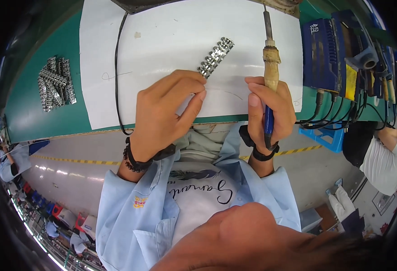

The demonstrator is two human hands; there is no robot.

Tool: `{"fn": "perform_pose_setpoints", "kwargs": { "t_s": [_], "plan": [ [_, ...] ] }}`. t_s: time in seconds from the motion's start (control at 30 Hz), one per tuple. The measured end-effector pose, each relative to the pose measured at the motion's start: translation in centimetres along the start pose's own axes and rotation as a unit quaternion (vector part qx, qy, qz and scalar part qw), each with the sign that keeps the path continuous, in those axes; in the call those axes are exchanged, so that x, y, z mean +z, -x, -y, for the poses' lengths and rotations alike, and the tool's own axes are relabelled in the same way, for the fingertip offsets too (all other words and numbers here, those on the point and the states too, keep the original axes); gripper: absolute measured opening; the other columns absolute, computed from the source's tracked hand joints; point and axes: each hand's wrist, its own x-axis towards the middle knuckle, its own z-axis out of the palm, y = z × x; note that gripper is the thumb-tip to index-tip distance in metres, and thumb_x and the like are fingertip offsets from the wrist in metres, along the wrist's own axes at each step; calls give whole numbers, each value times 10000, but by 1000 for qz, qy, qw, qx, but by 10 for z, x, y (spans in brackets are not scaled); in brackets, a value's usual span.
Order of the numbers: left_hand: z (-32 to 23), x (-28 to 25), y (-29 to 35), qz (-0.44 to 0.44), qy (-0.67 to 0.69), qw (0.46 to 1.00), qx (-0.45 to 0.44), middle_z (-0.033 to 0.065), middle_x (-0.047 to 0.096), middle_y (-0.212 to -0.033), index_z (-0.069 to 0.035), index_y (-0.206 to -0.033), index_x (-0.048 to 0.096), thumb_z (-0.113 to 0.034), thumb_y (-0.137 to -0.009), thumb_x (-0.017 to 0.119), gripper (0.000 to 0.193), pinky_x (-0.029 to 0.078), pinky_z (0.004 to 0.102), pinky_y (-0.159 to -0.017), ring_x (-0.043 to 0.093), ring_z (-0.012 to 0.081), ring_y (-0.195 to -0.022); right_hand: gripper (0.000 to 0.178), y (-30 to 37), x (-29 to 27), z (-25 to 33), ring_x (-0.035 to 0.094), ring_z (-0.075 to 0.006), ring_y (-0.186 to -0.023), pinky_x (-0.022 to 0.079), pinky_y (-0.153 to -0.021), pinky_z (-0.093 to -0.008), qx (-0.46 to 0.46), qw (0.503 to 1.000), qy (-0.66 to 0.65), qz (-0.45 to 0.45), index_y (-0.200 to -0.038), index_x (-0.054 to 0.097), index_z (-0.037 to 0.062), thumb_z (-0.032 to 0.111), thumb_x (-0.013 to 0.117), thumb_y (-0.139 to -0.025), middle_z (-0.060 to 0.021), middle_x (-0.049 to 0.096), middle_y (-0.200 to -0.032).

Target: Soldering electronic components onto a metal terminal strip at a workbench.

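Note:
My left hand point(164, 106) is closed, its fingertips at the near end of a shiny silver strip of small metal parts point(216, 56). The strip slants away to the right over a white paper sheet point(162, 49), with rounded pieces along its length. My right hand point(275, 108) is wrapped around a soldering iron point(271, 63) with a worn tan handle and a blue rear end. The iron stands nearly upright in the view, its thin tip pointing away from me at the far edge, apart from the strip.
More silver strips point(56, 86) lie piled on the green tabletop point(26, 122) at left. A black cable point(117, 72) crosses the paper. Blue boxy units point(320, 54) with black cords stand at right, near a blue stool point(327, 137) and a person in white point(381, 165).

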Motion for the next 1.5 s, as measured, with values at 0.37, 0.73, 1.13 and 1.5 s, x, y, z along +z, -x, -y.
{"fn": "perform_pose_setpoints", "kwargs": {
  "t_s": [0.37, 0.73, 1.13, 1.5],
  "plan": [
    [9, 3, -6, -46, -4, 999, 11, 44, 530, -575, -20, -817, 654, 27, -721, 698, 116, 308, 253, -418, 425, 129, -454, 245, -6, 2, -32, 607, -264, -731, 480, -623, -309, -61, 997, -28, 27, -923, 646, 18, 39, 735, -695, -150, 660, -861],
    [18, 22, 12, -9, 105, 993, -61, -14, 480, -542, -23, -833, 656, 4, -740, 716, 115, 248, 225, -435, 338, 66, -450, 243, 27, 9, -39, 568, -245, -665, 450, -575, -293, -13, 998, -41, 54, -840, 646, 54, 40, 775, -634, -97, 624, -770],
    [70, 45, 29, -304, 251, 912, -113, -102, 365, -552, -9, -793, 604, -11, -789, 708, 104, 182, 180, -470, 241, -11, -503, 161, 56, 15, -76, 546, -175, -616, 430, -553, -258, 23, 992, -105, -72, -909, 615, -14, 44, 703, -787, -99, 640, -743],
    [47, 57, 6, -297, -2, 954, -34, -83, 395, -532, -9, -798, 618, 39, -746, 725, 128, 153, 171, -451, 211, -10, -465, 311, 48, 15, -69, 562, -195, -499, 466, -487, -273, 5, 988, -106, -115, -1064, 514, -45, 239, 539, -939, -180, 620, -687]
  ]
}}
